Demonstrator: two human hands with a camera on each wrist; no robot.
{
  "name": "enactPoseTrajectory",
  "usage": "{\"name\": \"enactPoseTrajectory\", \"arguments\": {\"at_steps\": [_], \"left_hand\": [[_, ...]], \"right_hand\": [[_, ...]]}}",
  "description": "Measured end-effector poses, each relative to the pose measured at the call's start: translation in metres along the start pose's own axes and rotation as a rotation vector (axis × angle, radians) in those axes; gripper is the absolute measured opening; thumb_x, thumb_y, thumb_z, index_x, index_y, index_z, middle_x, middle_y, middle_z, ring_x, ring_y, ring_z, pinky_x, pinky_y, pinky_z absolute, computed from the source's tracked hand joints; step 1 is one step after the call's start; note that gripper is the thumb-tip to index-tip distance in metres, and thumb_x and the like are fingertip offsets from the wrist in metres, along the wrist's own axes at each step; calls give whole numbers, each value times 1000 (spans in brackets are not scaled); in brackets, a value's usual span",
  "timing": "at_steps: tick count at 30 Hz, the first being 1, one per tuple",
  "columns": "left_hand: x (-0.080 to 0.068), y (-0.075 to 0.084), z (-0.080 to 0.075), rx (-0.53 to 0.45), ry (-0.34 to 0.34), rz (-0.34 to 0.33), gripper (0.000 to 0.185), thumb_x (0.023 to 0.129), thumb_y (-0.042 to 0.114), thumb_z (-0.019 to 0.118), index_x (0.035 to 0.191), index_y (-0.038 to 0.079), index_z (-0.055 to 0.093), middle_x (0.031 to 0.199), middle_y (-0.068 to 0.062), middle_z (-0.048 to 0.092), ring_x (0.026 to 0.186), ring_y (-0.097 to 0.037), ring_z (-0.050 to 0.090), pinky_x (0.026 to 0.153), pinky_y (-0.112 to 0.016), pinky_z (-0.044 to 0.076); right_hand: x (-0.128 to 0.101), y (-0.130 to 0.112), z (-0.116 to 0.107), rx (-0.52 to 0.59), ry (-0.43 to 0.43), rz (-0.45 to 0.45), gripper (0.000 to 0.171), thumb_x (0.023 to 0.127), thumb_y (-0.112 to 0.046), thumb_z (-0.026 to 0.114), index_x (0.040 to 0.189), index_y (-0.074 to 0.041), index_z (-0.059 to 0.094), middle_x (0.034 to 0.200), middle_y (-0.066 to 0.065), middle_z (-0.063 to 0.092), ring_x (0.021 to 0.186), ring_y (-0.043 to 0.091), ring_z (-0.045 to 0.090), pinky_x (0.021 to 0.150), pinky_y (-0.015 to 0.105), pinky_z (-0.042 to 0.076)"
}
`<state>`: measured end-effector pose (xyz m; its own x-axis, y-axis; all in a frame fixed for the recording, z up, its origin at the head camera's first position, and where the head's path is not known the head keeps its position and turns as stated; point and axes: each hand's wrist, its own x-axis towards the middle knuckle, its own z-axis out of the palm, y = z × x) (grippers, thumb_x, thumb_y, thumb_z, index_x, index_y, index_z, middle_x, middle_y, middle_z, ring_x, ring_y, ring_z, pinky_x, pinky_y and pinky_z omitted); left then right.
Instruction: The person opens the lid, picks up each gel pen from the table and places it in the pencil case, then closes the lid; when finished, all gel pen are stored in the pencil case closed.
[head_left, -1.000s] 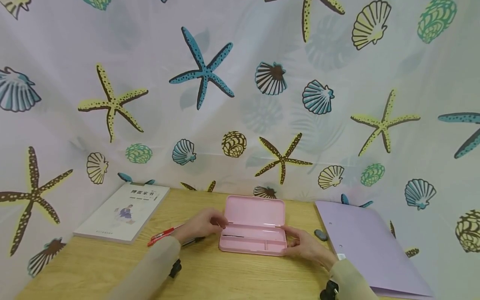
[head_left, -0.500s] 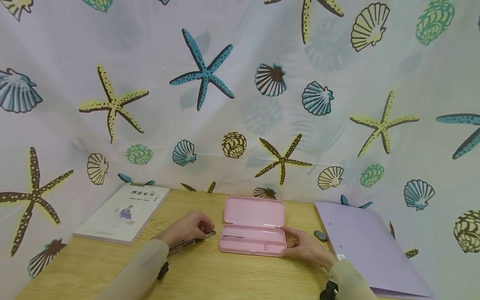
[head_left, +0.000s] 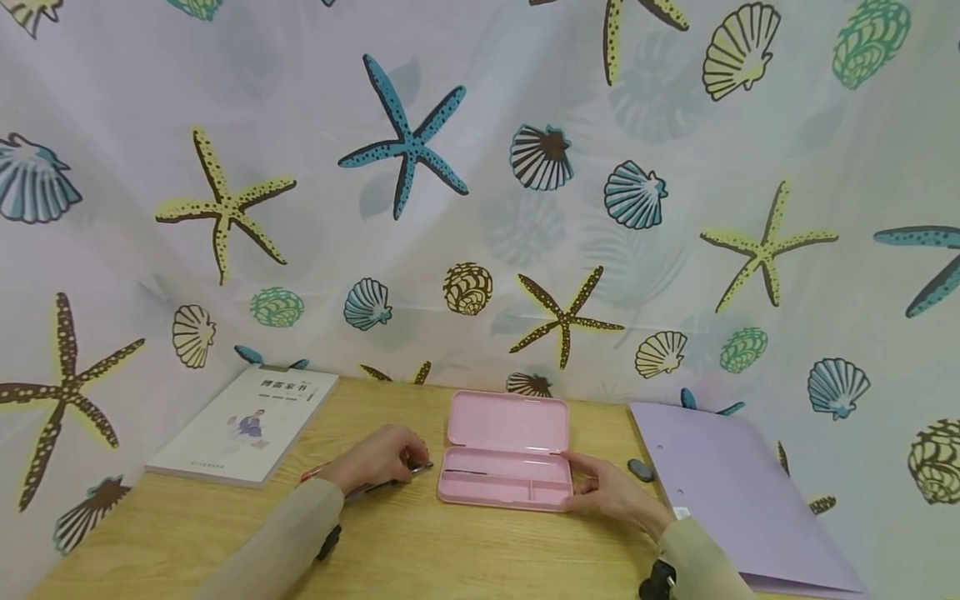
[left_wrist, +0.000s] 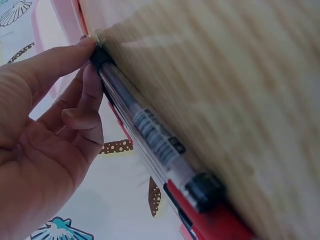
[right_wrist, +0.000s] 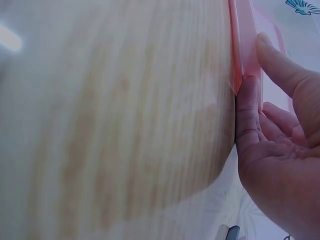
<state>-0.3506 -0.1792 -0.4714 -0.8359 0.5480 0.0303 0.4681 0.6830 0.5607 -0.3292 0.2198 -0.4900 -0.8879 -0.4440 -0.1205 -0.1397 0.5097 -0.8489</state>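
Observation:
An open pink pencil case (head_left: 507, 423) lies at the table's middle, lid standing back, with a thin dark item in its tray. My left hand (head_left: 401, 461) rests on the table just left of the case. Its fingertips (left_wrist: 87, 47) grip the black end of a clear pen (left_wrist: 155, 137) that lies flat. A red pen (left_wrist: 220, 225) lies alongside it, mostly under the hand in the head view. My right hand (head_left: 583, 481) pinches the case's right end, thumb (right_wrist: 248, 107) on the front wall and a finger across the rim of the case (right_wrist: 244, 45).
A white book (head_left: 243, 425) lies at the back left of the wooden table (head_left: 465, 550). A lilac folder (head_left: 742, 492) covers the right side, with a small dark eraser (head_left: 641, 471) between it and the case. A seashell-print curtain hangs close behind.
A second ago my left hand was at the case's left edge; it has moved left and down onto the pens. My right hand and the case have stayed put.

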Motion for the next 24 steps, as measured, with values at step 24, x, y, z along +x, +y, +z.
{"name": "enactPoseTrajectory", "arguments": {"at_steps": [24], "left_hand": [[4, 8, 8, 47, 29, -45, 18, 77, 11, 69, 94, 13, 74, 74, 5, 59, 68, -11, 51, 62, -28, 42]], "right_hand": [[2, 6, -1, -2, -4, -7, 83, 81, -22, 81, 151, -11, 37, 148, 19, 44, 78, 13, 61, 69, 25, 48]]}}
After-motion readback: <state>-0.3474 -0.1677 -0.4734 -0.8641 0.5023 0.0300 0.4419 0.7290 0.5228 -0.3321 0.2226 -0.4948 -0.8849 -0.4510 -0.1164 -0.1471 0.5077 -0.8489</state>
